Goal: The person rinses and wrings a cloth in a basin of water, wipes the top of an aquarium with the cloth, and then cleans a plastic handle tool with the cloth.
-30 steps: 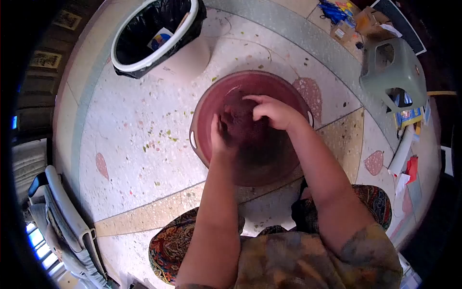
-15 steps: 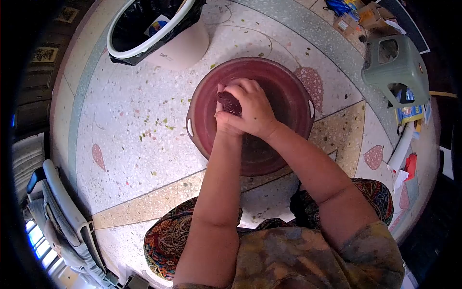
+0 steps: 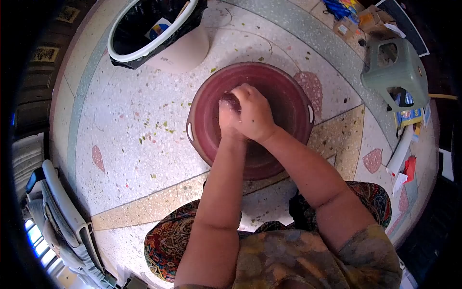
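Note:
Both my hands are together above a round maroon basin (image 3: pixel 205 137) on the floor, pressed around a dark maroon lump (image 3: pixel 232 101) with a rough surface. My left hand (image 3: pixel 228 120) supports it from the left and below, slightly smeared by motion. My right hand (image 3: pixel 256 111) wraps over it from the right, fingers curled across the top. Only part of the lump shows between the hands; its exact kind cannot be made out. Basin handles with slots show at the left and right sides. My forearms hide part of the basin's near side.
A white bin (image 3: pixel 185 50) lined with a black bag stands beyond the basin at the left. At right are a grey-green plastic stool (image 3: pixel 399 72) and cardboard boxes (image 3: pixel 375 21). Small green bits lie scattered on the speckled floor (image 3: pixel 130 164). A folded chair (image 3: pixel 65 207) is at lower left.
My hands have closed more tightly around the maroon lump, and less of it shows. The basin sits slightly lower in the view.

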Demonstrator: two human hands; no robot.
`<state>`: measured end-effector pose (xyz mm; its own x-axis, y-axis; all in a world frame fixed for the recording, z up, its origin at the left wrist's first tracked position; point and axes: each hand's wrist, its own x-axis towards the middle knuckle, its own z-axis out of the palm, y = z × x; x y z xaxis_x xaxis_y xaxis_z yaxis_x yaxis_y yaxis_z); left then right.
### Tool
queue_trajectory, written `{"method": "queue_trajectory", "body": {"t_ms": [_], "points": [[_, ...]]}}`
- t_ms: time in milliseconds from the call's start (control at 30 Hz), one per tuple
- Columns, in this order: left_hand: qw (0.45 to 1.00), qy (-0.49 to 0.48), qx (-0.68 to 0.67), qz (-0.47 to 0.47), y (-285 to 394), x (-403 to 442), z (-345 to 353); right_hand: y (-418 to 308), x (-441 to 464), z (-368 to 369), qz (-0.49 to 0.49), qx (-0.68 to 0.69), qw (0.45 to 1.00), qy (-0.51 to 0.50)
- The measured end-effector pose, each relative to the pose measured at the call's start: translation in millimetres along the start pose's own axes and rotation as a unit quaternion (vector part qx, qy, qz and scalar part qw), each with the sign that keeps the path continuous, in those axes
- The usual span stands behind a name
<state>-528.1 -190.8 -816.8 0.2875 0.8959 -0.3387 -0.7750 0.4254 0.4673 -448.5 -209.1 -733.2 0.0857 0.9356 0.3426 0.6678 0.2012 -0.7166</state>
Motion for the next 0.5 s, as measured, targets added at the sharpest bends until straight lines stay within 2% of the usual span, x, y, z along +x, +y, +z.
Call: {"method": "queue_trajectory", "body": {"t_ms": [33, 100, 133, 167, 233, 267, 300, 367, 400, 467, 500], "points": [[1.000, -0.002, -0.001, 0.002, 2, -1, 8, 0, 2, 0, -0.002, 0.000, 1.000, 0.001], [0.997, 0.035, 0.020, -0.064, 3, -9, 29, 1, 3, -1, 0.113, 0.046, 0.993, 0.009], [0.991, 0.117, 0.038, -0.060, 1, -10, 35, 2, 4, -1, 0.169, 0.069, 0.983, 0.014], [0.978, 0.166, 0.085, -0.091, 1, -7, 31, 7, 5, -1, 0.167, 0.070, 0.983, 0.014], [0.962, 0.196, 0.183, -0.052, 1, -11, 41, 27, 6, 2, 0.219, 0.174, 0.960, -0.004], [0.941, 0.205, 0.266, -0.048, 2, -13, 43, 36, 7, 3, 0.249, 0.163, 0.954, -0.022], [0.908, 0.190, 0.368, -0.067, 9, -18, 50, 40, 8, -2, 0.302, 0.195, 0.931, -0.058], [0.879, 0.159, 0.440, -0.096, 10, -12, 31, 55, 2, -4, 0.421, 0.284, 0.856, -0.097], [0.879, 0.158, 0.440, -0.092, 7, -9, 17, 60, 1, -6, 0.418, 0.285, 0.857, -0.096], [0.803, 0.195, 0.561, -0.053, 4, -10, -8, 69, -4, -11, 0.448, 0.124, 0.876, -0.127], [0.803, 0.195, 0.561, -0.051, 10, -14, -10, 79, -8, -12, 0.446, 0.125, 0.877, -0.127]]}}
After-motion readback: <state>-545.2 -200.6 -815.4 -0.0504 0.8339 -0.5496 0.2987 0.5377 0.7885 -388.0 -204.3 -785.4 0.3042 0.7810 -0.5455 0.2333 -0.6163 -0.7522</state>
